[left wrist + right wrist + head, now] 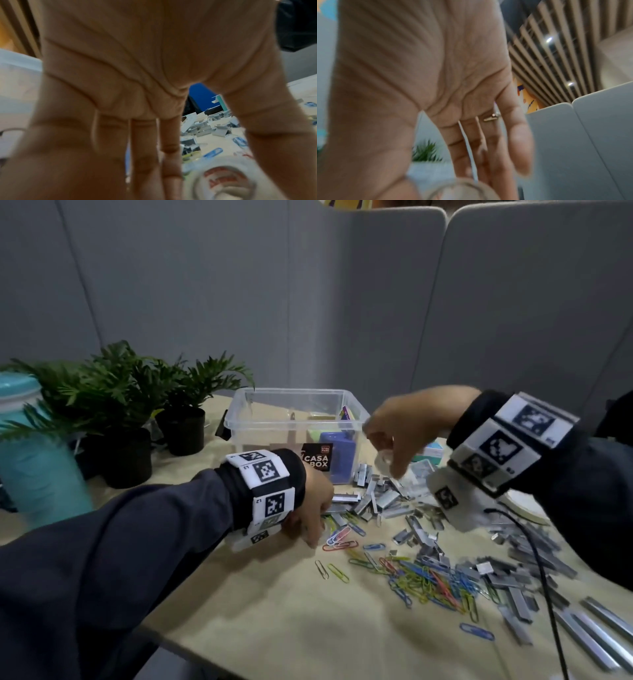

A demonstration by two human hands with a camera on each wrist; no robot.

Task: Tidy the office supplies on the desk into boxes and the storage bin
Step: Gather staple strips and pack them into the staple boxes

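Tape is what my right hand [404,428] has hold of: a small clear roll of tape [385,459] pinched between thumb and fingertips, hanging under my palm just beside the near right corner of the storage bin [260,419]. In the right wrist view the roll [462,189] shows as a blurred clear ring at the bottom, below my fingers [465,146], which are only lightly bent. I judge it light and stiff, with a smooth rim that could slip, so taking it across the ring with the thumb on one side feels right; squeezing hard should not be needed. My left hand [313,508] is low on the desk [239,594], fingers curled down onto the near end of the paper clips [342,537]. Whether it has pinched any I cannot tell; the left wrist view shows mostly my palm [137,60], plus a second blurred roll of tape [224,180] with red print just below my fingertips. Paper clips are thin, springy and tangle easily, so I expect them to come up in clumps and to need gathering against the tabletop. Beyond my left fingertips, and under my right wrist, lie loose staple strips [376,498]; they look brittle and likely to break apart if gripped mid-strip, so holding them along their long sides seems safer.
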